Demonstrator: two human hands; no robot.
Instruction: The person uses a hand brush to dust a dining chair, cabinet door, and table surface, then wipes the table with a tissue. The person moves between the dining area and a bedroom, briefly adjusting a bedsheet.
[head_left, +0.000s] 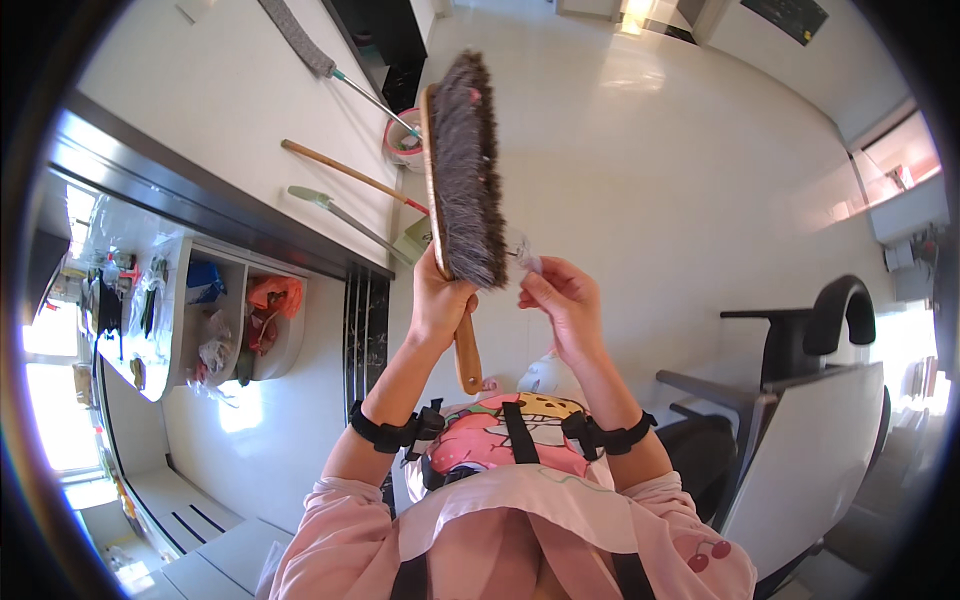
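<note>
My left hand (441, 304) grips a long bristle brush (469, 172) where its wooden handle meets the head. The brush stands lengthwise in front of me, its grey-brown bristles turned to the right and the handle end pointing back at my body. Small pinkish and pale specks show among the bristles. My right hand (562, 296) is just right of the brush's near end. Between thumb and fingers it pinches a crumpled translucent scrap (527, 255), possibly thin plastic, close beside the bristles. Whether the scrap touches them I cannot tell.
Left of the brush are a pink-rimmed bin (405, 142), a grey fluffy duster (307, 45), a wooden stick (337, 169) and a green dustpan (415, 238). A white shelf unit (244, 315) holds bags. At right stand a white-topped table (810, 450) and a black chair (787, 337).
</note>
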